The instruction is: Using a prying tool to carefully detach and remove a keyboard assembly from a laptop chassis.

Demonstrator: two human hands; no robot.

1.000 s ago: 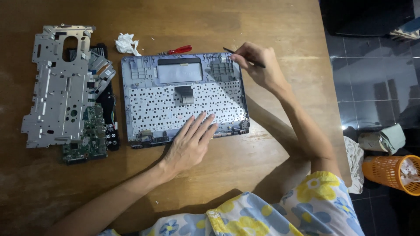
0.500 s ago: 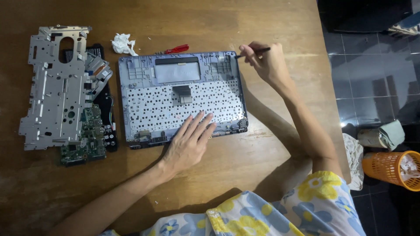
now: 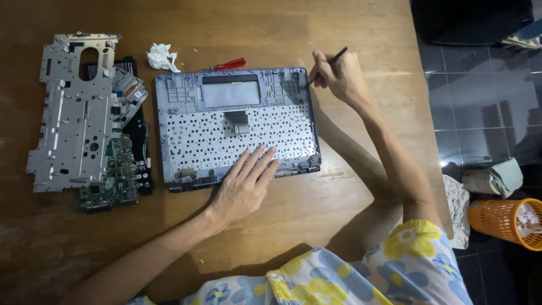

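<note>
An opened laptop shell (image 3: 237,127) lies on the wooden table (image 3: 350,214), its perforated keyboard backing facing up. My left hand (image 3: 245,186) rests flat on the shell's near edge, fingers spread, holding nothing. At the shell's far right corner, my right hand (image 3: 339,76) pinches a thin dark tool (image 3: 337,55) like a pen, its tip angled down toward that corner.
A bare metal frame plate (image 3: 76,113) lies at the left over a green circuit board (image 3: 113,181) and black parts. A crumpled white tissue (image 3: 161,56) and a red-handled tool (image 3: 231,64) sit beyond the shell. An orange basket (image 3: 505,223) stands on the dark floor at right.
My right hand has turned the thin tool, swinging its free end from pointing left to up and right at the shell's corner. My left hand stays flat on the shell.
</note>
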